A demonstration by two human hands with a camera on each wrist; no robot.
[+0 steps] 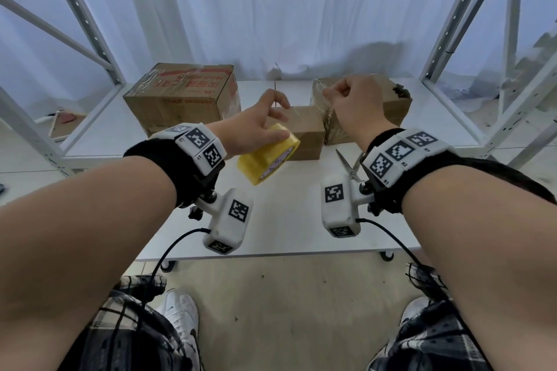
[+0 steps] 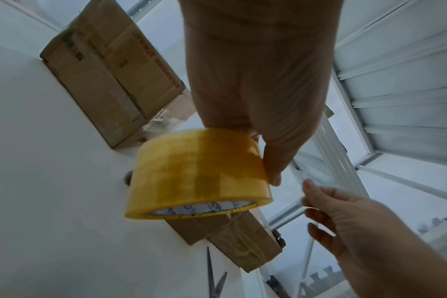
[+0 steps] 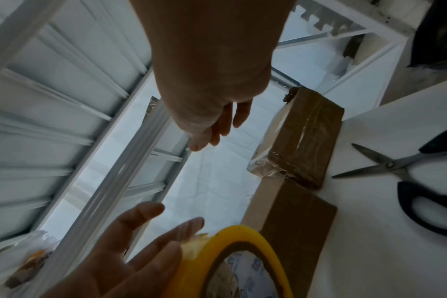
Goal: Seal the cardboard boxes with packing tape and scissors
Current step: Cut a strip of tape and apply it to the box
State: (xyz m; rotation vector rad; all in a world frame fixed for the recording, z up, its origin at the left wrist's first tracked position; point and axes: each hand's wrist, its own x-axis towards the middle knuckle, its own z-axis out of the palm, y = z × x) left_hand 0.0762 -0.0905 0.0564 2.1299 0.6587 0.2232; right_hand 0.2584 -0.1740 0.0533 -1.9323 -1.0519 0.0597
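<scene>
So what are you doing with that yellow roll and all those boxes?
Sealing boxes with tape. The left hand holds the yellow tape roll above the white table, and the right hand pinches the clear tape end, pulling it out from the roll. Three cardboard boxes sit behind: a big box, a small box and a tape-wrapped box. The scissors lie unused on the table.

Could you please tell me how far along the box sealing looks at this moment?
Done: the right box already looks wrapped in glossy tape. In hand: the left hand holds the tape roll while the right hand pinches what seems to be its free end, above the small middle box. Left: laying and cutting that strip; the scissors lie untouched on the table.
</scene>
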